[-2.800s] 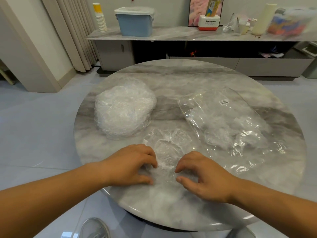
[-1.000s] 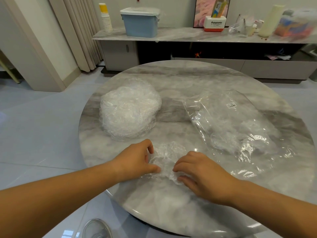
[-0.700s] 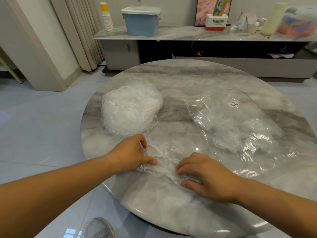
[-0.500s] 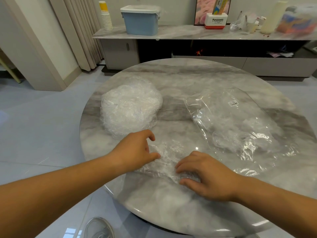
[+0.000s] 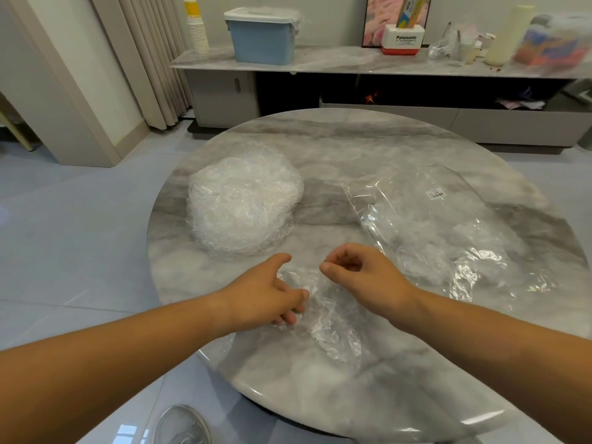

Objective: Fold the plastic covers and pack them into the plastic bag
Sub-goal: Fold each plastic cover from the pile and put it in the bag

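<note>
Your right hand [image 5: 362, 277] has lifted off the plastic cover [image 5: 326, 315], fingers curled though any pinch is unclear, while your left hand [image 5: 269, 293] rests loose-fingered on that cover, which lies on the worktop [image 5: 320, 382] just left of the plastic bag [image 5: 448, 225], the bag nearer your right hand.

Place: a home living room.
Table: a round grey-veined marble table [image 5: 352, 149] stands in the middle.
Wall unit: a long low marble-topped cabinet [image 5: 224, 94] carries a blue plastic storage box with a white lid [image 5: 262, 43], a stack of paper cups [image 5: 197, 36] and a framed pink picture [image 5: 381, 14].
Window side: beige pleated curtains [image 5: 150, 59].
Floor: glossy pale tiles [image 5: 80, 235].
</note>
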Available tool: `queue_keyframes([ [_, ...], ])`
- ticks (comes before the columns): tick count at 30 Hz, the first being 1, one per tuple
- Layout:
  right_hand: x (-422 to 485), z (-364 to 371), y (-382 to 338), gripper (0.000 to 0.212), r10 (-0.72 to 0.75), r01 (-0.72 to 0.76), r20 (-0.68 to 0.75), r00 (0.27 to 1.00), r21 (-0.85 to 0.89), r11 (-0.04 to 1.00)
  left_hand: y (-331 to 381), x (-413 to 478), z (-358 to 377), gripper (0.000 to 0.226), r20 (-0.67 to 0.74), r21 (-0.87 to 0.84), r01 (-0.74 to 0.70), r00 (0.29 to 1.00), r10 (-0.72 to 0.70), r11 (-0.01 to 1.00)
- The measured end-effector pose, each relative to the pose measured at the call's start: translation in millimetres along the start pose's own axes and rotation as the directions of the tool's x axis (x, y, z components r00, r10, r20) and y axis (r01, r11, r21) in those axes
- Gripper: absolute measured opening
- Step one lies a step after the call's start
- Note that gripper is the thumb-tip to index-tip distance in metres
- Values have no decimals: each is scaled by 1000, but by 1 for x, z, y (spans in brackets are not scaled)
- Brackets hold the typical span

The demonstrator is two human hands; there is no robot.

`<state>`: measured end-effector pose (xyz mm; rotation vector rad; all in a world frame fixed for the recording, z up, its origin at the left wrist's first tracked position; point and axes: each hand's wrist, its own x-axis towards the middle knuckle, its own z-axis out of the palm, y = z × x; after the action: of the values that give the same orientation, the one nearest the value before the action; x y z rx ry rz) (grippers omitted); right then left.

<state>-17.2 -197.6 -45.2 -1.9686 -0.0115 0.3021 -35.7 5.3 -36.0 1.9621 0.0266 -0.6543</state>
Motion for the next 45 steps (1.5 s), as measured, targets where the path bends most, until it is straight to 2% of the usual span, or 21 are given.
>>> queue_keyframes([
  [2,-3,-1,-1,24,20,-21,51,999,23,1000,-1,0,-2,81,12,-23,8,1000,-8,1000],
  [6,-9,-3,1,36,94,-88,52,994,-99,991,-2,2,-3,77,29,-63,27,999,-25,998],
  [9,-14,-7,-6,37,110,-109,46,993,-21,994,-1,5,0,76,33,-112,37,999,-34,993],
  [11,-20,-11,-7,42,-40,44,50,998,-96,994,0,6,1,78,39,-151,54,998,-48,987],
  [12,-25,-14,-5,48,-191,202,69,979,-218,955,1,6,2,79,43,-169,67,997,-60,983],
  [13,-31,-17,-1,51,-360,380,123,925,-348,857,1,7,1,79,47,-190,83,996,-75,978],
  [14,-36,-19,5,51,-496,535,213,842,-453,713,2,7,1,79,52,-216,98,995,-89,972],
  [15,-41,-22,11,50,-568,640,316,760,-516,569,2,6,1,78,55,-238,111,993,-100,965],
  [16,-44,-25,16,49,-589,706,412,695,-544,453,3,6,1,77,57,-255,118,993,-107,960],
  [18,-48,-29,27,48,-563,779,560,607,-559,284,6,4,0,75,53,-269,125,992,-115,955],
  [20,-51,-30,34,51,-518,809,654,551,-570,141,8,3,-1,73,34,-256,133,991,-128,957],
  [22,-54,-28,39,53,-486,811,696,529,-583,50,8,3,0,68,6,-221,137,990,-140,966],
  [28,-58,-25,46,54,-446,788,693,566,-614,45,7,9,-5,54,-93,-92,132,986,-140,987],
  [30,-58,-25,46,53,-444,785,685,577,-615,73,5,12,-11,50,-169,94,113,981,-96,989],
  [32,-57,-26,46,53,-441,782,676,591,-613,108,2,14,-16,52,-213,330,99,977,-28,939],
  [33,-56,-26,45,53,-445,786,673,591,-605,129,0,14,-17,52,-222,389,97,975,-9,916],
  [36,-55,-29,45,61,-447,796,671,592,-574,192,-4,16,-20,55,-238,438,111,971,-4,892],
  [38,-55,-28,46,66,-442,772,641,628,-587,244,-3,18,-21,59,-232,486,131,973,-17,864],
  [40,-55,-26,46,61,-439,739,600,668,-600,305,-3,19,-21,63,-227,521,149,973,-32,841],
  [42,-56,-24,46,49,-447,740,596,667,-600,303,-4,20,-22,64,-215,541,164,975,-53,825],
  [45,-57,-24,48,45,-440,740,599,668,-598,309,-4,21,-23,58,-163,581,162,983,-80,797],
])
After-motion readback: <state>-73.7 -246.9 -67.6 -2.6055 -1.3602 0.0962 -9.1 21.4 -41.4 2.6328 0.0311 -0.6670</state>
